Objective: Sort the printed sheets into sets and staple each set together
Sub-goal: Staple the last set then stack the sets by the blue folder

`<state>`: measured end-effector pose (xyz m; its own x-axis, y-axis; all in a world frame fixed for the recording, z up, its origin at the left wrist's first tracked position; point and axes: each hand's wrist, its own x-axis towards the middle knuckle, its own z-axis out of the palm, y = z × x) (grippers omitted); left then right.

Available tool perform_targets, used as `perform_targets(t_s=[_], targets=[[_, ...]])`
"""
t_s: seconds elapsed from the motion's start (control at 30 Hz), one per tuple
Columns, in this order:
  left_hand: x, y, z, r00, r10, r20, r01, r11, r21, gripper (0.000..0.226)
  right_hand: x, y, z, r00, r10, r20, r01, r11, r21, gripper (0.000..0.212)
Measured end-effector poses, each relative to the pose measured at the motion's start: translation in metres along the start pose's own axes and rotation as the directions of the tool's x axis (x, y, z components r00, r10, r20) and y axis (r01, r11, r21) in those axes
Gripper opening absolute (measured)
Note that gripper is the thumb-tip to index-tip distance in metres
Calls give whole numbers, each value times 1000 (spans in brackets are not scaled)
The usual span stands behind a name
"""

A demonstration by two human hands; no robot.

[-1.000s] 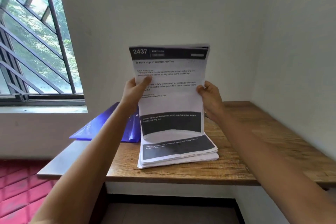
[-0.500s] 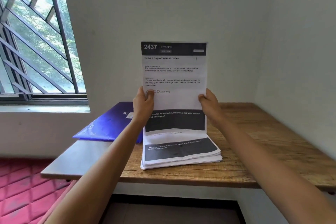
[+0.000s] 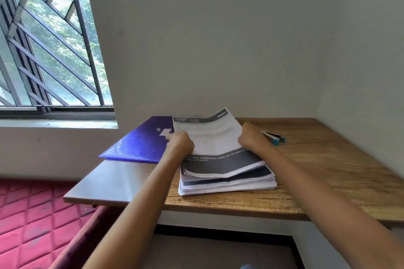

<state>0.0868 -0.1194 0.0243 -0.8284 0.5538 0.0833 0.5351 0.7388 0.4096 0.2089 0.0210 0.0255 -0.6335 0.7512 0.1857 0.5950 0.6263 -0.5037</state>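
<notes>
- The set (image 3: 214, 137) I am holding is a few printed sheets. It leans away from me with its top edge toward the wall, and its lower edge is down over the stack (image 3: 227, 183).
- My left hand (image 3: 181, 143) is curled round the set's left edge and my right hand (image 3: 249, 137) round its right edge, so both are closed on paper at about mid-height.
- The set's long axis runs from me toward the wall. The stack beneath lies the same way, its sheets slightly fanned, near the front edge of the table (image 3: 328, 170).
- The stapler (image 3: 274, 137) matters for the next move, I judge. It lies on the table just beyond my right hand, partly hidden by it, with its length running roughly left to right. My right hand is far nearer to it, and my left would have to cross the paper.
- Writing: on the dark band low on the top sheet I can make out "coffee" and "stirring tool" in white. The header band at the top is too blurred to read.
- The folder (image 3: 140, 144), blue, lies left of the stack, and its near corner sits past the wood on a grey ledge. It carries a small white label I cannot read.
</notes>
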Motion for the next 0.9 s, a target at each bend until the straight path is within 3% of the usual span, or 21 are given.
perform_targets(t_s=[0.17,0.37,0.6,0.9], targets=[[-9,-5,20,989,-120,85,126,990,-67,46,-4,7,18,1000,8,22,-6,997,-83,29],[-7,-5,30,978,-195,81,202,976,-87,45,-2,11,32,993,116,36,-110,984,-139,40],[-3,-2,25,978,-186,92,191,980,-56,42,1,11,33,984,178,-12,-178,980,-94,44],[-2,1,30,973,-187,133,188,982,3,44,2,17,31,949,308,65,-289,935,-203,53]])
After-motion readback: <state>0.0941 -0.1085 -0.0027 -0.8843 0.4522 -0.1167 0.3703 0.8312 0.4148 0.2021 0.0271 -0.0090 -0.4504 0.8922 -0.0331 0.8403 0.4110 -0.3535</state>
